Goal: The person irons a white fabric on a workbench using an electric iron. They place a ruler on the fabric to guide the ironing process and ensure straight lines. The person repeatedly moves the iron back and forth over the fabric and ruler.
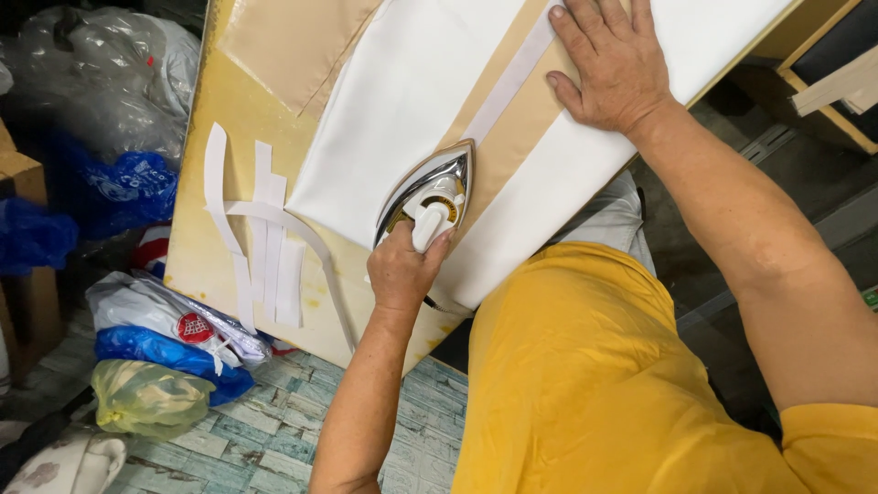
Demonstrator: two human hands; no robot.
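Head camera, looking down: a chrome-bodied clothes iron point(430, 194) with a white handle sits flat on a tan strip of fabric point(512, 137) near the middle of the ironing board point(206, 238), its pointed tip aimed toward the far end of a narrow white tape point(512, 78) laid along that strip. The left hand point(402, 270) is closed around the rear of the iron's handle, thumb lying alongside the white grip. The right hand point(611, 59) is open and pressed flat, palm down, on the tan strip and the tape farther up the board, well apart from the iron. White cloth panels point(407, 101) lie on either side of the tan strip. On the bare yellowish board surface to the left of the iron lie several loose white tape strips point(265, 247), some straight, one curved. The person's yellow shirt point(604, 375) fills the lower right. Below the board, on a tiled floor point(274, 439), rest plastic bags point(155, 357) in blue, white and yellow-green.
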